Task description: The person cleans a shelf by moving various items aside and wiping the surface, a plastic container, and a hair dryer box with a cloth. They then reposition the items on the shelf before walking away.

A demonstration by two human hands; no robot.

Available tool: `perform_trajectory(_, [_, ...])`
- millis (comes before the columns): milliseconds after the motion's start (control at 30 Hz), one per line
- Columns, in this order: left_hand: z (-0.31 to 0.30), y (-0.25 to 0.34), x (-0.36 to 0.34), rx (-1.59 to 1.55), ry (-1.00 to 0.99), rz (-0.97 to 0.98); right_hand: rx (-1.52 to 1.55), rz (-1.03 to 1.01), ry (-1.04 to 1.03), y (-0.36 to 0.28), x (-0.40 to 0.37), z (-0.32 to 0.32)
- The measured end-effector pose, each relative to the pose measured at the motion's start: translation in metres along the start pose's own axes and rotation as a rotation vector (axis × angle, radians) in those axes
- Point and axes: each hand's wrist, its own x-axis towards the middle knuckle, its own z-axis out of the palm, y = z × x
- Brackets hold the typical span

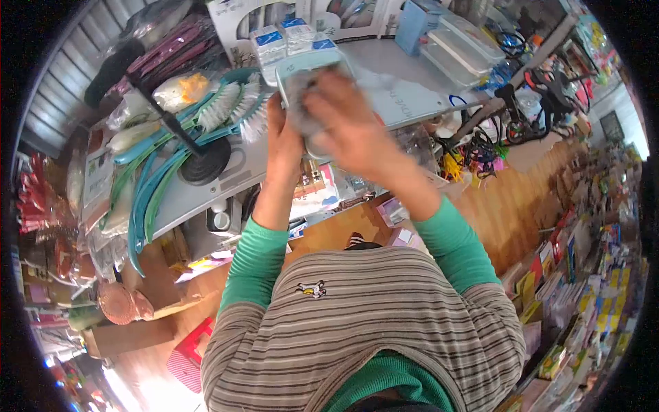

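Observation:
A light-coloured plastic container (312,60) with a pale blue-green rim is tilted up at the near edge of the shelf. My left hand (283,141) grips it along its left side, thumb up by the rim. Blurred by motion, my right hand (350,123) presses a grey cloth (300,93) over the container's face. Just behind the container are small clear packs with blue labels (294,34). White-bristled brushes (237,103) with blue and green handles lie to the left of my left hand.
A black stand with a round base (204,161) rises at the left of the grey shelf (405,96). Stacked clear plastic boxes (461,48) and a blue box (417,26) sit at the right. A red plastic stool (191,357) is on the floor; crowded goods line the right side.

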Motion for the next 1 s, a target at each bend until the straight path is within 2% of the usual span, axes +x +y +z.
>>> perform_trajectory(67, [-0.007, -0.013, 0.005, -0.205, -0.071, 0.026, -0.092, 0.106, -0.036, -0.020, 0.006, 0.010])
perform_trajectory(200, [-0.011, -0.024, 0.005, -0.114, -0.019, -0.047, -0.147, 0.091, -0.100, 0.010, 0.019, 0.014])
perform_trajectory(233, [-0.010, -0.024, 0.004, -0.113, -0.111, -0.044, -0.195, 0.091, -0.026, 0.023, 0.022, 0.016])
perform_trajectory(300, [-0.004, -0.020, -0.007, -0.053, -0.126, -0.044, -0.246, 0.090, 0.050, 0.047, 0.024, 0.015])
perform_trajectory(367, [-0.006, -0.017, -0.013, -0.044, -0.176, -0.096, -0.046, 0.381, -0.092, 0.070, 0.022, 0.007])
perform_trajectory(400, [-0.009, -0.018, -0.013, -0.045, -0.179, -0.092, -0.049, 0.379, -0.089, 0.081, 0.015, 0.003])
perform_trajectory(467, [-0.015, -0.023, -0.014, -0.030, -0.234, 0.020, 0.751, 0.810, -0.010, 0.098, -0.001, -0.006])
perform_trajectory(500, [-0.015, -0.010, -0.019, -0.147, -0.228, -0.074, 0.749, 0.808, -0.008, 0.097, -0.003, -0.010])
perform_trajectory(533, [-0.013, 0.005, -0.024, -0.263, -0.222, -0.170, 1.013, 0.881, 0.183, 0.093, -0.007, -0.014])
perform_trajectory(567, [-0.010, 0.012, -0.025, -0.282, -0.221, -0.166, 1.275, 0.945, 0.386, 0.086, -0.012, -0.017])
perform_trajectory(600, [-0.010, 0.007, -0.021, -0.281, -0.226, -0.172, 1.272, 0.950, 0.394, 0.066, -0.009, -0.019])
perform_trajectory(667, [-0.006, -0.005, -0.008, -0.270, -0.135, -0.199, 1.318, 1.325, 0.516, 0.012, 0.006, -0.016])
perform_trajectory(733, [-0.001, -0.002, -0.008, -0.344, -0.123, -0.233, 1.198, 0.429, 0.537, -0.001, -0.020, 0.010])
perform_trajectory(767, [0.000, -0.002, -0.007, -0.414, -0.112, -0.196, 1.191, 0.429, 0.549, -0.002, -0.029, 0.012])
perform_trajectory(800, [0.001, -0.003, -0.007, -0.487, -0.098, -0.159, 0.777, 0.416, 0.448, -0.002, -0.038, 0.011])
perform_trajectory(867, [-0.003, -0.010, -0.005, -0.428, -0.113, -0.147, -0.037, 0.362, 0.210, -0.003, -0.054, 0.013])
perform_trajectory(933, [-0.004, -0.013, -0.008, -0.313, -0.039, -0.078, -0.111, 0.415, 0.216, -0.005, -0.068, 0.022])
perform_trajectory(1000, [0.000, -0.011, -0.012, -0.326, -0.004, -0.001, -0.037, 0.322, 0.387, -0.010, -0.070, 0.023])
